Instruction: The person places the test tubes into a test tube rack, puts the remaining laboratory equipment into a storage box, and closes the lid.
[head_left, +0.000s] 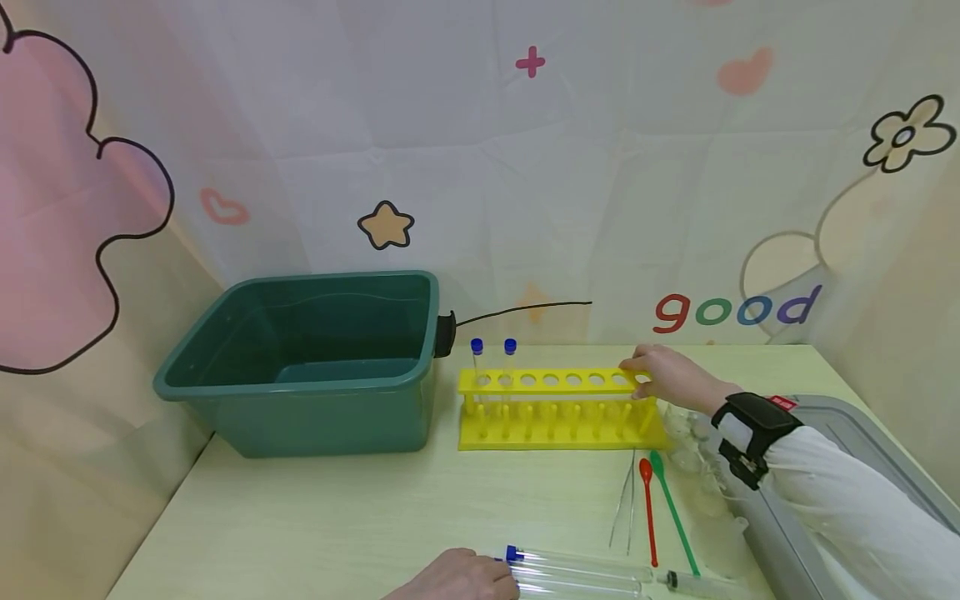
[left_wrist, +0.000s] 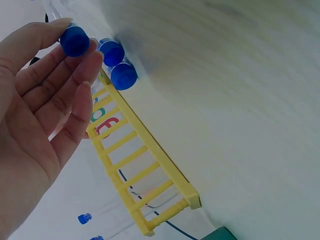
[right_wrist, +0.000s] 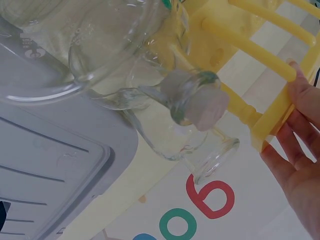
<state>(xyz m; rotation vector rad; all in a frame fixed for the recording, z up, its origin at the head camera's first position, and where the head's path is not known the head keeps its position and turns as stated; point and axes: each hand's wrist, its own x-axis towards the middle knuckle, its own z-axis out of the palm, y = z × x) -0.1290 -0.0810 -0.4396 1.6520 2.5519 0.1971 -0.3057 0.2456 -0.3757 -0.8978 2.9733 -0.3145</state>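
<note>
1. Tubes (head_left: 588, 563), clear and blue-capped, lie near the front of the table (head_left: 360, 508); two capped tubes (head_left: 511, 354) stand at the left end of the yellow rack (head_left: 562, 388).
2. Hands are apart: the left hand (head_left: 465, 577) pinches one tube's blue cap (left_wrist: 75, 41); the right hand (head_left: 678, 379) grips the rack's right end.
3. Each tube looks light, stiff and slick — probably fragile, if glass. The cap seems the surest hold, with a gentle squeeze.
4. The rack appears light, apt to skid — its end suits a steadying grip.
</note>
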